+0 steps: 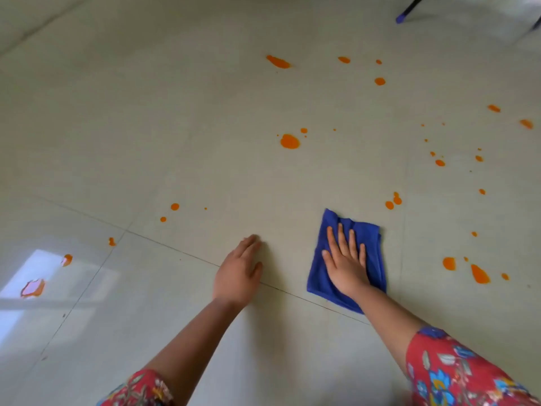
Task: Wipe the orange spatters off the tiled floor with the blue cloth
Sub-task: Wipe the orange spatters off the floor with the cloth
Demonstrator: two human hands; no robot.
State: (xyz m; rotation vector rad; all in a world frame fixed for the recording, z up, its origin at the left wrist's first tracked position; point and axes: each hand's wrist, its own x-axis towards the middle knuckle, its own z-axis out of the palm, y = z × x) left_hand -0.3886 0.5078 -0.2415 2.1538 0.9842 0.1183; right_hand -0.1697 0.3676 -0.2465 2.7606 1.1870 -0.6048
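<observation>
A folded blue cloth (371,244) lies flat on the pale tiled floor (175,127). My right hand (345,259) presses down on it with straight, spread fingers. My left hand (238,272) rests flat on the bare floor to the left of the cloth, fingers straight. Orange spatters dot the floor all around: a large blob (289,141) ahead, a streak (278,61) farther off, a pair of drops (393,200) just beyond the cloth, patches (480,273) to the right, and small drops (174,206) to the left.
More orange marks lie at the far left, one (32,288) inside a bright patch of window light. A dark leg with a blue tip (401,18) stands at the top right. Grout lines cross the floor under my hands.
</observation>
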